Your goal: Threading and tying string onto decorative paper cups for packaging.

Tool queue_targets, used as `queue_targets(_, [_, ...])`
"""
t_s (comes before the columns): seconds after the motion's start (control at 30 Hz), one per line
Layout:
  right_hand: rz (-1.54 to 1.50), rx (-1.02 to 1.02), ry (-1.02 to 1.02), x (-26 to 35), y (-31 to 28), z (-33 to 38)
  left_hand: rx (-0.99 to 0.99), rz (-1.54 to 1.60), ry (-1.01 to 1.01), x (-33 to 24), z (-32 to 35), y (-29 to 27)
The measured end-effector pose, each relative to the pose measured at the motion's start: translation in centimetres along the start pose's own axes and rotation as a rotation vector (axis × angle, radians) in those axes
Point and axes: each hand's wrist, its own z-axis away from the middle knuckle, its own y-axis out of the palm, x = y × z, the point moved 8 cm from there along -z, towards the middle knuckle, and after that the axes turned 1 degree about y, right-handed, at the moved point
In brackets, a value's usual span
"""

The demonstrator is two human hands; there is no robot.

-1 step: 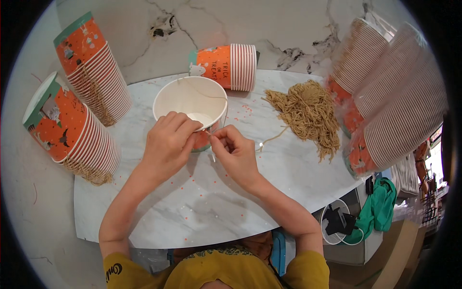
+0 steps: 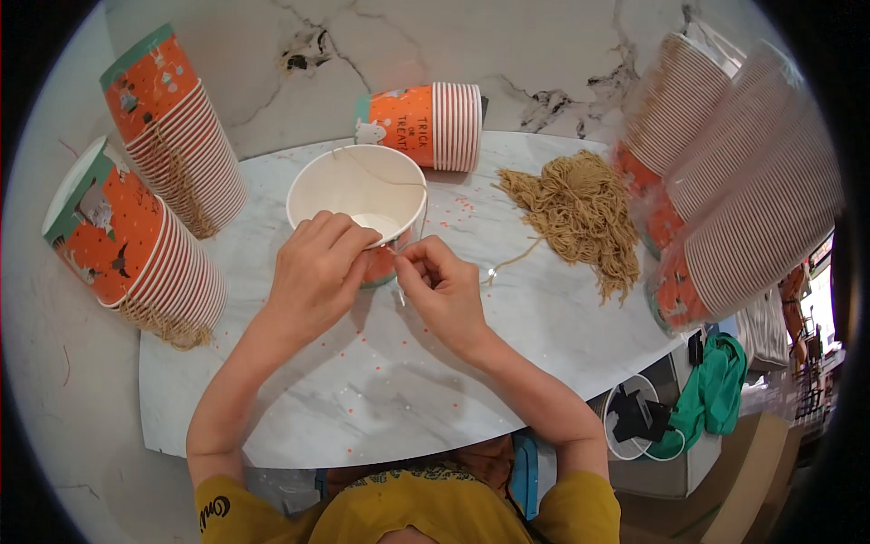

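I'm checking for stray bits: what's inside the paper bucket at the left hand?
A beige string shows inside the paper bucket, along with part of its white bottom. The near inner wall and remaining bottom are hidden behind its rim and the left hand.

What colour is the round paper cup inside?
The round paper cup is white inside; see head view.

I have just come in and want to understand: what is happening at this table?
A person is working on a paper cup. The left hand holds its near rim; the right hand pinches something at its outer side, too small to make out. A thin cord runs across the cup's inside. A tan cord heap lies to the right, with cup stacks at left and wrapped stacks at right.
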Motion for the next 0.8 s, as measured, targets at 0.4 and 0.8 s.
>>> queue_targets(0.4, [0.032,-0.006,-0.021,-0.18,-0.03,-0.01,-0.001,0.04,-0.02,-0.73,-0.02,-0.13])
queue_targets(0.8, [-0.036,0.011,0.036,0.03,0.18,0.03,0.017,0.144,-0.076,-0.91,-0.01,-0.13])
